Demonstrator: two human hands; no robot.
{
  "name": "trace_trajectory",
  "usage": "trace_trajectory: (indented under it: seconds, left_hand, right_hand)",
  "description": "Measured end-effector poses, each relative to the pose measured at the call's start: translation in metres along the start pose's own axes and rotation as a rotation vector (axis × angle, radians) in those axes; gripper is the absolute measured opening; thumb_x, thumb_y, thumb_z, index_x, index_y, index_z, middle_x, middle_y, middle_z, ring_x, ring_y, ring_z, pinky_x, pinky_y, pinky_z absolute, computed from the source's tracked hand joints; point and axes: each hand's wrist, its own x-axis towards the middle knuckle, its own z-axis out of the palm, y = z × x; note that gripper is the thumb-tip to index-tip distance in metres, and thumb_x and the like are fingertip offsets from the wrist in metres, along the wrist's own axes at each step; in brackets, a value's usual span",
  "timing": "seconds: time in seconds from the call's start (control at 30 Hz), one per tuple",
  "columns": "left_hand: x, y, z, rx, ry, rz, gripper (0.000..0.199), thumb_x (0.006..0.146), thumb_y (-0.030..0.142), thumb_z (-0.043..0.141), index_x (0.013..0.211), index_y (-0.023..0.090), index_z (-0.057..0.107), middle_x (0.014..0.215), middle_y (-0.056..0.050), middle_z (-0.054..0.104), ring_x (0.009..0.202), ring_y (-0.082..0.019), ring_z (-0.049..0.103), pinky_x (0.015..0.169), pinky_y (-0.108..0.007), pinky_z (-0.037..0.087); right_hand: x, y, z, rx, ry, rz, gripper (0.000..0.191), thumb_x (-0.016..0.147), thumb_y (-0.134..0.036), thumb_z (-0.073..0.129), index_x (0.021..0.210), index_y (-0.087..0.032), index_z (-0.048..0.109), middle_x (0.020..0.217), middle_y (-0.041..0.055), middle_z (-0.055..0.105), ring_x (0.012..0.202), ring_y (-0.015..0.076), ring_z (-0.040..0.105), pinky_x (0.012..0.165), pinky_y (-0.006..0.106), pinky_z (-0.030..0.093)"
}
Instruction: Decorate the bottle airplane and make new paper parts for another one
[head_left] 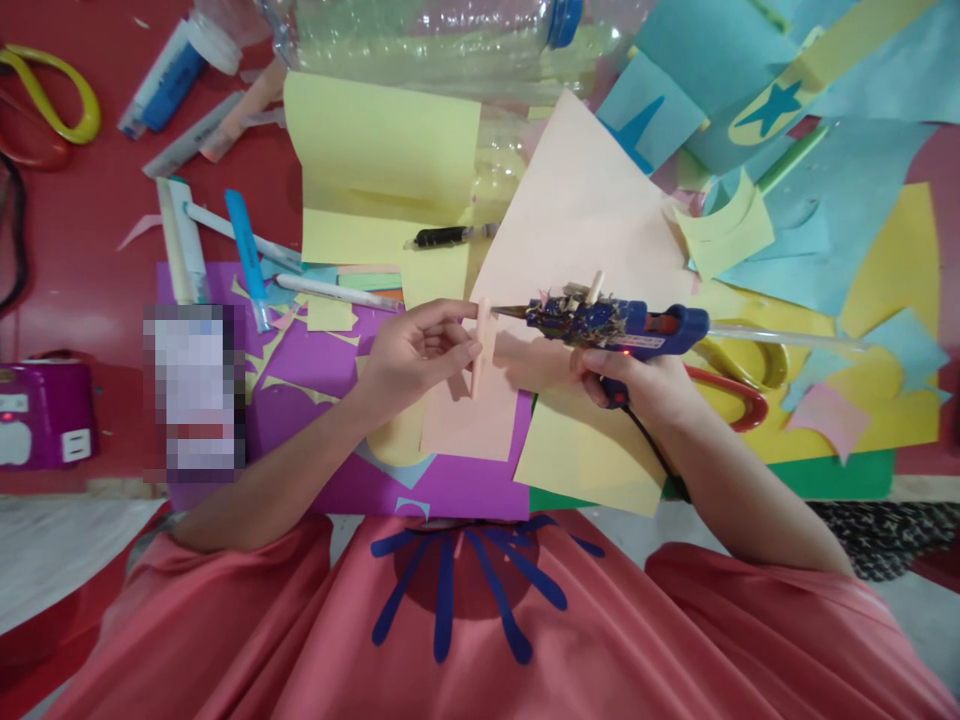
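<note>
Between the thumb and fingers of my left hand (420, 350) is a thin peach paper strip (481, 345), held roughly upright. My right hand (637, 385) grips a blue hot glue gun (637, 325) by its handle. Its nozzle points left and meets or nearly meets the strip's edge. Stringy debris clings around the gun's front, a small red light glows on its side, and a clear glue stick (780, 338) sticks out of its back. Under both hands lies peach paper (577, 200).
A black pen (442, 237) rests on yellow paper (382, 150). Plastic bottles (450, 40) lie at the back. Left are markers (247, 250), a phone (195, 390), a purple box (49, 415) and yellow-handled scissors (75, 90). More scissors (742, 400) and paper scraps lie right. The gun's cord (652, 445) trails down.
</note>
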Motion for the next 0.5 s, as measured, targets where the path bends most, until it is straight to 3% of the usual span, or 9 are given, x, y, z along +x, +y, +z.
trace_trajectory:
  seconds: [0.27, 0.5]
  left_hand:
    - [0.0000, 0.0022, 0.0002, -0.017, 0.008, -0.004, 0.024, 0.067, 0.022, 0.077, 0.090, 0.018, 0.069, 0.058, 0.006, 0.065, 0.051, -0.009, 0.064, 0.051, -0.019, 0.053]
    - [-0.0004, 0.0016, 0.0010, 0.004, 0.001, -0.026, 0.023, 0.067, 0.023, 0.076, 0.088, 0.018, 0.068, 0.057, 0.006, 0.064, 0.051, -0.010, 0.063, 0.052, -0.020, 0.053]
  right_hand:
    - [-0.0003, 0.0054, -0.0055, -0.096, -0.095, 0.009, 0.030, 0.072, -0.044, 0.067, 0.057, -0.021, 0.056, 0.041, -0.0036, 0.050, 0.037, 0.0086, 0.041, 0.040, 0.025, 0.035]
    - [-0.0011, 0.0004, -0.0023, -0.049, 0.002, -0.022, 0.035, 0.069, -0.048, 0.068, 0.051, -0.022, 0.053, 0.038, -0.0024, 0.048, 0.035, 0.0092, 0.041, 0.039, 0.027, 0.035]
